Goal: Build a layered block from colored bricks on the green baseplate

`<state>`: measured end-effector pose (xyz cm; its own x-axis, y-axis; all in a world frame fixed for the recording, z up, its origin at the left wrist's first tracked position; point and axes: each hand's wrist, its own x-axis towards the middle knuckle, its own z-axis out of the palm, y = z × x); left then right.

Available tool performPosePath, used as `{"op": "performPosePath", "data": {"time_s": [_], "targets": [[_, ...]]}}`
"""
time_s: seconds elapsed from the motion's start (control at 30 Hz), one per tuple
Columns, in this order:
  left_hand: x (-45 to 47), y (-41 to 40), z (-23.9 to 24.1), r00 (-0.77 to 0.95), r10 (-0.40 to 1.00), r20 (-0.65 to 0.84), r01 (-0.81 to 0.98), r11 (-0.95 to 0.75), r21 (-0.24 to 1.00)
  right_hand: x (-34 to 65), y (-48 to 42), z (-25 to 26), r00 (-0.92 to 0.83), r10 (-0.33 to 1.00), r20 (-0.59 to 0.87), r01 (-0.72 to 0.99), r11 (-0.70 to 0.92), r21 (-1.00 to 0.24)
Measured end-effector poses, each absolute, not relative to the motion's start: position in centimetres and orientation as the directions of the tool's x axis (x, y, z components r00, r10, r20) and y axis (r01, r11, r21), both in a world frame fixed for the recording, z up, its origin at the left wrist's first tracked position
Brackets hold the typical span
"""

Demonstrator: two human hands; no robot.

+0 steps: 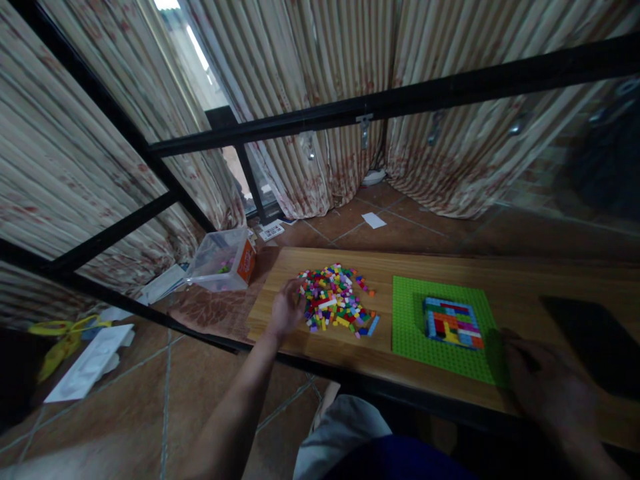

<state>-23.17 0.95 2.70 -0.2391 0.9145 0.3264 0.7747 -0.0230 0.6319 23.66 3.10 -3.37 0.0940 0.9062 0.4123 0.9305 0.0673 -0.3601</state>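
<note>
My left hand is at the left edge of a pile of small multicoloured toy bricks on the wooden table. Its thumb and fingers look apart, touching or just beside the outer bricks, and I make out nothing held. A green baseplate lies to the right of the pile. On it stands a low rectangular brick build with a blue outer wall and rows of red, orange, yellow and other colours inside. My right hand is by the baseplate's right edge, dark and blurred, so its grip is unclear.
A dark flat object lies on the right of the table. A clear plastic box with an orange label stands beyond the table's left end. Black metal bars and curtains are behind. Papers lie on the tiled floor.
</note>
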Motion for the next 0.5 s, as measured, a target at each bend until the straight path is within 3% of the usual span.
{"op": "performPosePath", "data": {"time_s": [0.2, 0.5], "targets": [[-25.0, 1.5, 1.4, -0.425, 0.876, 0.227, 0.747, 0.198, 0.635, 24.0, 3.3, -3.9, 0.042, 0.887, 0.46, 0.925, 0.14, -0.354], [-23.4, 1.6, 1.2, -0.376, 0.913, 0.158, 0.733, 0.189, 0.653, 23.8, 3.1, -3.7, 0.081, 0.902, 0.425, 0.927, 0.088, -0.364]]}}
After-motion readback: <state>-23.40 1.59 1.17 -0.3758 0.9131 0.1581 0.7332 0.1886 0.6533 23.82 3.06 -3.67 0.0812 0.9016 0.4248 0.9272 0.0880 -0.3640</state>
